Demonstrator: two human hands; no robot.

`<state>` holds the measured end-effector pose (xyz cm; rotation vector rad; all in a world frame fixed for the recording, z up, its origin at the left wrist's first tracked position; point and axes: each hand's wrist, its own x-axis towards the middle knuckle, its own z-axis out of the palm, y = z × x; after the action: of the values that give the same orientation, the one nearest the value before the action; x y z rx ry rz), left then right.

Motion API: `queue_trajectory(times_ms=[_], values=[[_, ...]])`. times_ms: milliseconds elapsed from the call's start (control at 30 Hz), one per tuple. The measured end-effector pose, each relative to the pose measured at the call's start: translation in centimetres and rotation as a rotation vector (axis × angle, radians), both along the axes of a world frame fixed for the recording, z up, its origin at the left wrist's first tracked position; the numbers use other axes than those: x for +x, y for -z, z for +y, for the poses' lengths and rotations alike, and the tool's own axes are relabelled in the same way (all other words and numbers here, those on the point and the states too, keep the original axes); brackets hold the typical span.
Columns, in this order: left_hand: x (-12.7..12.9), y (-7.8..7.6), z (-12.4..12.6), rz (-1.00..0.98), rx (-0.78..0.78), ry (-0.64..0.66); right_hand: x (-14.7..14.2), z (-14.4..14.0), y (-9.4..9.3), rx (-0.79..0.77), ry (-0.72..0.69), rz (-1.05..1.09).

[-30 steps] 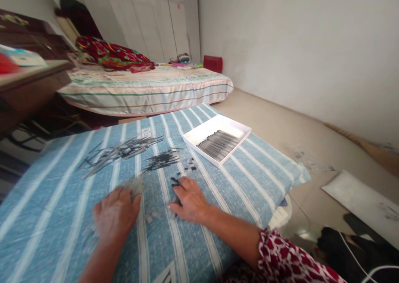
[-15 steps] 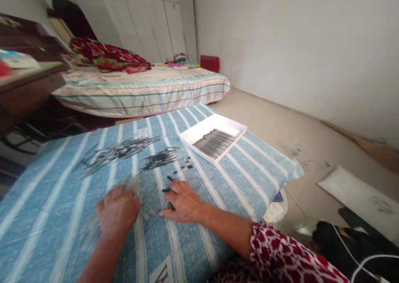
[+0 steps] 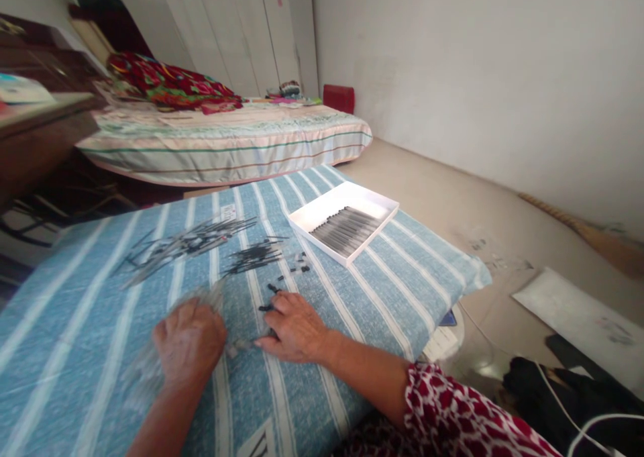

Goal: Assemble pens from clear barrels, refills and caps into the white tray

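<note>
Blue-striped cloth (image 3: pixel 352 289) covers work surface. My L hand (image 3: pixel 188 341) rests palm-down, fingers curled over blurred clear pieces (image 3: pixel 151 370); grip can't be confirmed. My R hand (image 3: pixel 294 326) lies flat w/ fingertips pinching a small black part (image 3: pixel 265 307). Loose thin rods (image 3: pixel 191 242) sit beyond both hands; white tray (image 3: pixel 322 209) w/ aligned rods further R.

Both hands rest on a blue striped cloth (image 3: pixel 352 269): the left hand (image 3: pixel 188 341) over a blurred clear bundle (image 3: pixel 145 370), the right hand (image 3: pixel 294 326) beside small black caps (image 3: pixel 269 297). Beyond lie thin rods (image 3: pixel 186 242) and a white tray (image 3: pixel 345 219) holding more.
</note>
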<state>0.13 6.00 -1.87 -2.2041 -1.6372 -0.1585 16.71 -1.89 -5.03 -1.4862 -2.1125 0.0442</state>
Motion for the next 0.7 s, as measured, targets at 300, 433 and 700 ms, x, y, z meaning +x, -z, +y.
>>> queue_trajectory(times_ms=[300,433,700], values=[[0.1,-0.8,0.9,-0.539,-0.134,0.113,-0.7,0.5,0.0,-0.044,0.028,0.040],[0.5,-0.7,1.0,-0.907,-0.270,0.068,-1.0,1.3,0.1,-0.061,0.034,0.044],[0.4,1.4,-0.7,-1.532,-0.551,0.045,-1.4,2.6,1.4,-0.037,0.014,0.161]])
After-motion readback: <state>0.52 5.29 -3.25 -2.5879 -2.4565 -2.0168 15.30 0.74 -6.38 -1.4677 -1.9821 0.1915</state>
